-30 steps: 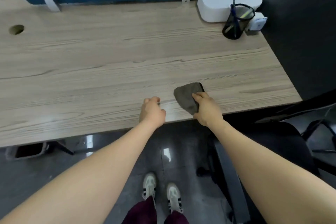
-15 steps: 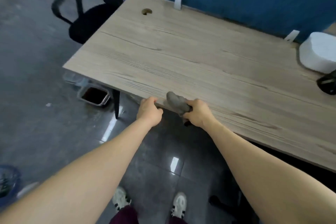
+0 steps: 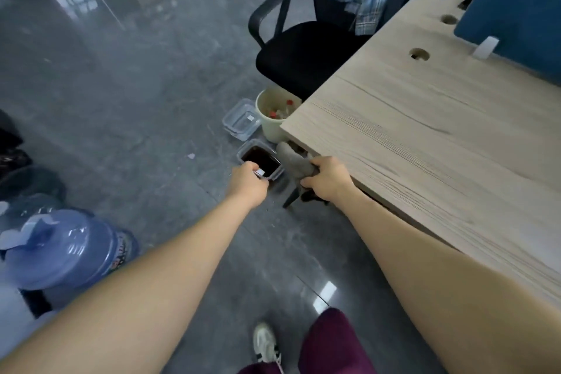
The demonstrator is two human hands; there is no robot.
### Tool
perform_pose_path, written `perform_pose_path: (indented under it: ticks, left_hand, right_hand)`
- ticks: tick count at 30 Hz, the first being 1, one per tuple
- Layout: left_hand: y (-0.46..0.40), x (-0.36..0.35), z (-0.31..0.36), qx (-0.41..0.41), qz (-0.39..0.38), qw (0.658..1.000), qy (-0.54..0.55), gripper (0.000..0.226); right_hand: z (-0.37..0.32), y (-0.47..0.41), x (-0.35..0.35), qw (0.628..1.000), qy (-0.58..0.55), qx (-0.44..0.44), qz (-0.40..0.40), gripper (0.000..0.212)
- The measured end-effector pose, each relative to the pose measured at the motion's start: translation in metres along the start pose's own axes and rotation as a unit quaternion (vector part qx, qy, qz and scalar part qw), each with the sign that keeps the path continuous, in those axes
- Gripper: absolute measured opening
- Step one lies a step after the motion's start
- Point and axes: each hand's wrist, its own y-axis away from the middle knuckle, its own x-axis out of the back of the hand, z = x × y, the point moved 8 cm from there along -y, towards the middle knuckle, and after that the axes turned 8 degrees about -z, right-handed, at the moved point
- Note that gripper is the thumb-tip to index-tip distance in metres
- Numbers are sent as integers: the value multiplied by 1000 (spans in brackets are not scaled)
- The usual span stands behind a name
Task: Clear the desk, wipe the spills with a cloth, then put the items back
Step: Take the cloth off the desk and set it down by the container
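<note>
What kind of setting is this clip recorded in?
Most likely an office workspace: a wood-grain desk with cable holes and a blue partition screen, a black swivel office chair beside it, and a large blue water-cooler jug on the grey tiled floor.

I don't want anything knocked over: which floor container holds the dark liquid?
The open clear tub nearest the left hand; the other clear tub is lidded, the cream bin holds bottles.

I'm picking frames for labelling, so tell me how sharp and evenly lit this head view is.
Head view: wide-angle bend curves the desk edge; window glare streaks the glossy floor; the left hand and right hand gripping the grey cloth look slightly soft; far clutter is blurred.
</note>
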Motion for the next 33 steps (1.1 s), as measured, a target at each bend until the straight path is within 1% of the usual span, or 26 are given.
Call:
perform_pose_path:
  ticks: [3, 7, 11, 14, 18, 21, 24, 27, 30, 33]
  left_hand:
    - [-32, 26, -16, 16, 4, 1000, 3, 43]
    - [-86, 45, -33, 43, -6, 999, 1, 43]
    - [-140, 57, -49, 58, -23, 998, -23, 46]
    - [-191, 60, -72, 73, -40, 995, -48, 45]
    - [-252, 56, -107, 99, -45, 992, -64, 44]
    - [-292, 42, -137, 117, -68, 989, -53, 45]
    - [-337, 26, -158, 109, -90, 988, -60, 46]
    - [-384, 10, -173, 85, -113, 986, -85, 44]
    - [-434, -13, -195, 60, -133, 983, -109, 41]
    - [-477, -38, -215, 18, -151, 979, -135, 41]
  right_hand:
    - [-30, -39, -19, 1000, -2, 7, -25, 26]
    - [-49, -105, -44, 998, 14, 2, -59, 25]
    - [-52, -173, -67, 996, 6, -15, -83, 24]
    - [-44, -223, -89, 994, -3, -48, -96, 19]
    - [-22, -281, -122, 991, -4, -85, -102, 29]
    - [-1, -317, -145, 989, -15, -119, -92, 28]
    - [21, -351, -165, 985, -36, -152, -73, 22]
    - [46, -387, -188, 981, -52, -178, -54, 23]
    - [80, -430, -214, 977, -67, -203, -14, 22]
    - [120, -467, -238, 973, -77, -218, 26, 13]
